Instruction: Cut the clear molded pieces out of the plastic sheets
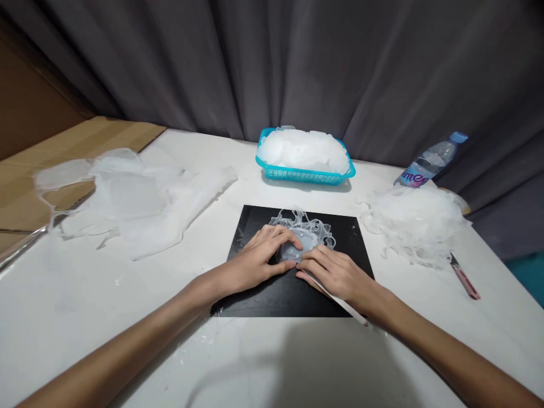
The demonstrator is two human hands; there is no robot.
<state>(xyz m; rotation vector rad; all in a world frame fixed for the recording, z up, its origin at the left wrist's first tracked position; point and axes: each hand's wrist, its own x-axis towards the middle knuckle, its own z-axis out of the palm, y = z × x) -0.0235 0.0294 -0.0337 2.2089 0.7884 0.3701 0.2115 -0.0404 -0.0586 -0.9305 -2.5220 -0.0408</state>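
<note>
A flat, translucent, rounded plastic-looking piece (305, 241) with small raised dots lies on a black mat (259, 300). Thin clear curls and strips fringe its far side. My left hand (266, 252) grips the left edge of this piece, thumb near its front and fingers curved over its back. At the piece's near right side, my right hand (334, 272) is closed round a thin white stick-like tool (351, 310), whose rear end points toward me. The tip of this tool is hidden by my fingers.
A turquoise basket (306, 175) heaped with whitish translucent pieces stands behind the mat. Thin translucent sheets (136, 198) lie left, partly on cardboard (114, 136). To the right are a tangled scrap pile (425, 224), a tilted water bottle (431, 161) and a pink-handled cutter (465, 280).
</note>
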